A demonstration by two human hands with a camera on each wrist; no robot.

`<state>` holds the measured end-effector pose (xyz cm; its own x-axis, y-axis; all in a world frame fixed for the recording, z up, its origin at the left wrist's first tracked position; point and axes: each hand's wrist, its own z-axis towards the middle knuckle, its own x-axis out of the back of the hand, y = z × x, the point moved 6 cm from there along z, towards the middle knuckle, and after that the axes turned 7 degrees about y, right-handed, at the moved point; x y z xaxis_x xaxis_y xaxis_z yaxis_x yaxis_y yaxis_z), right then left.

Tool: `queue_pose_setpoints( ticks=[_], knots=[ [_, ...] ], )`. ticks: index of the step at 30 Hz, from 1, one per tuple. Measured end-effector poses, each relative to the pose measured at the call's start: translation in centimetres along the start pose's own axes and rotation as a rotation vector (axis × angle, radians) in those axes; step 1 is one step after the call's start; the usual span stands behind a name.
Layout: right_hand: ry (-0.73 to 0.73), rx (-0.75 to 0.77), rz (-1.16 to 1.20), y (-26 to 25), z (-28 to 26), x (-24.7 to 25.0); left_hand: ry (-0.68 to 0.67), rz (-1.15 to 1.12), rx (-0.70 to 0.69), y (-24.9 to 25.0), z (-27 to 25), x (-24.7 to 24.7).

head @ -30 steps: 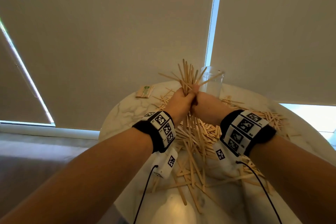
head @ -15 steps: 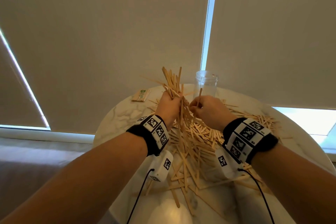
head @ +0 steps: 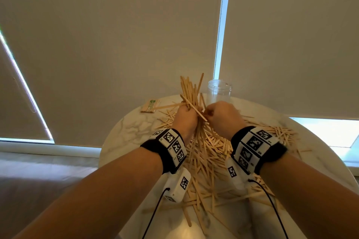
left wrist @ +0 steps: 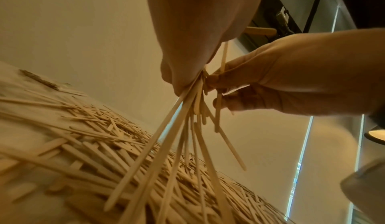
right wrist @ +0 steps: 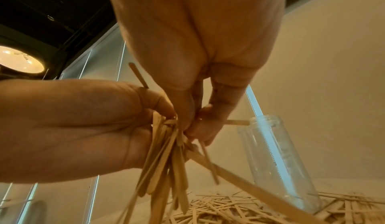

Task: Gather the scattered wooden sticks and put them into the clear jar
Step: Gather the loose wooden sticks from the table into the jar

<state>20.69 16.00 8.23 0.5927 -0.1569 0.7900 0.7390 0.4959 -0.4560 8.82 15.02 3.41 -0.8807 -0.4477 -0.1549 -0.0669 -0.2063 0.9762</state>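
Head view: left hand (head: pixel 184 117) grips a bundle of wooden sticks (head: pixel 191 91). Right hand (head: pixel 223 116) pinches one stick (jar (head: pixel 219 91) behind). Packet (head: pixel 150 105) writing is too small.

Right hand (right wrist: pixel 198 59) pinching sticks from bundle (right wrist: pixel 166 153) gripped by left hand (right wrist: pixel 73 128); clear jar (right wrist: pixel 275 161) upright beside (empty, w/ loose sticks (right wrist: pixel 229 209) around base).

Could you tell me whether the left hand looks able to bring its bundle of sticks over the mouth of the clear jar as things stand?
Probably yes: the left hand grips the bundle beside the clear jar, whose mouth is open; only the right hand sits close by.
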Motion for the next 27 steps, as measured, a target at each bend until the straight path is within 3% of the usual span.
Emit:
queue_pose_setpoints(
  ticks=[5, 11, 16, 21, 24, 27],
  knots=[
    [-0.071, -0.025, -0.098, 1.1, -0.6, -0.1, 0.076, 0.023, -0.018, -0.2, 0.9, 1.2],
    [-0.069, -0.141, -0.007, 2.9, -0.5, 1.8, 0.182, -0.003, 0.062, -1.1, 2.0, 2.8],
    [-0.091, -0.093, 0.196, 0.5, -0.2, 0.6, 0.064, -0.034, 0.107, -1.1, 0.7, -0.2],
    [-0.174, 0.062, -0.084, -1.5, -0.2, -1.4, 0.083, -0.107, 0.118, -1.0, 0.1, -1.3],
    [-0.194, 0.02, -0.029, -1.0, -0.2, -1.8, 0.066, -0.148, 0.145, -0.9, -0.1, -1.3],
    [-0.107, -0.035, 0.054, -0.3, 0.3, -1.0, 0.0, -0.213, 0.203, -0.8, -0.8, -2.0]
  ],
)
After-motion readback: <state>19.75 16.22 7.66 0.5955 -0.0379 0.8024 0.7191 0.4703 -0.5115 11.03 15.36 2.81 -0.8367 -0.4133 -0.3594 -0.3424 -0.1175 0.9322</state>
